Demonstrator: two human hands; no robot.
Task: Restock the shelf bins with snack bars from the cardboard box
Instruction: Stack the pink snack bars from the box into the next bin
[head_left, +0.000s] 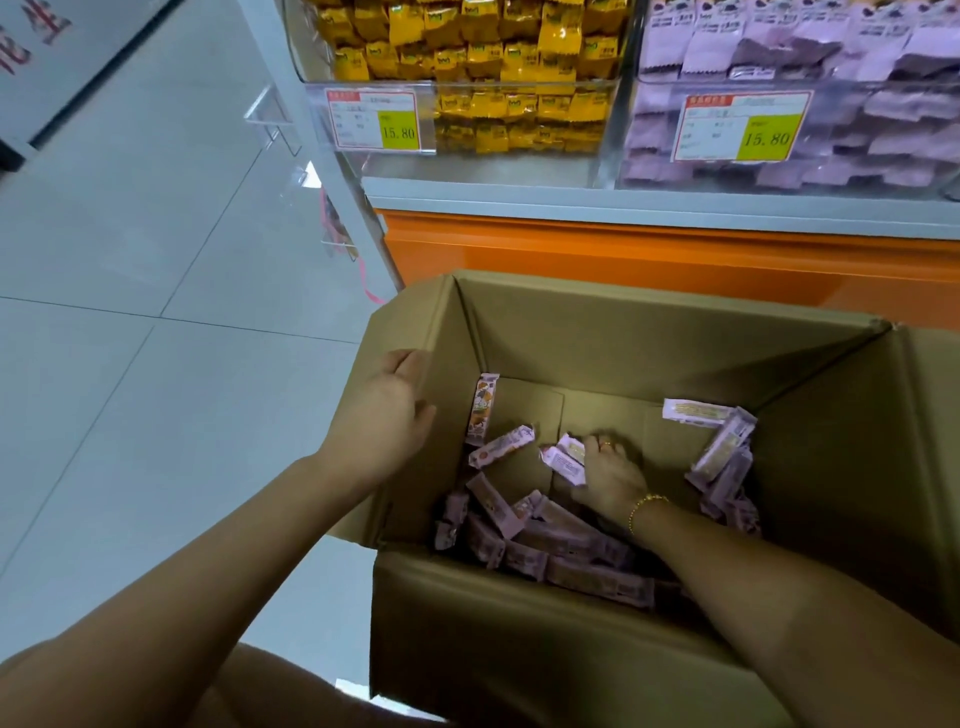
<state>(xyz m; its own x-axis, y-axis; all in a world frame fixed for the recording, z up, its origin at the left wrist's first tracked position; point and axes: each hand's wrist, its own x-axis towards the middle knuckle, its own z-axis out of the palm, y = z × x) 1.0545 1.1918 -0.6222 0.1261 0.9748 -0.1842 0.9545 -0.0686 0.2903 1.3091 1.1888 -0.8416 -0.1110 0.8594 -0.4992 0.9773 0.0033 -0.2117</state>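
An open cardboard box (649, 332) stands on the floor below the shelf. Several purple-wrapped snack bars (566, 540) lie scattered on its bottom, most of them near me. My right hand (610, 478) is deep inside the box, its fingers curled round a few bars (563, 457). My left hand (392, 410) rests with straight fingers on the box's left flap. On the shelf above, a clear bin (857, 140) holds purple packets.
A clear bin of yellow packets (483, 104) sits left of the purple one, each with a 15.80 price tag. An orange shelf base (623, 254) runs behind the box. Grey floor tiles (156, 312) spread to the left. My knee shows at the bottom edge.
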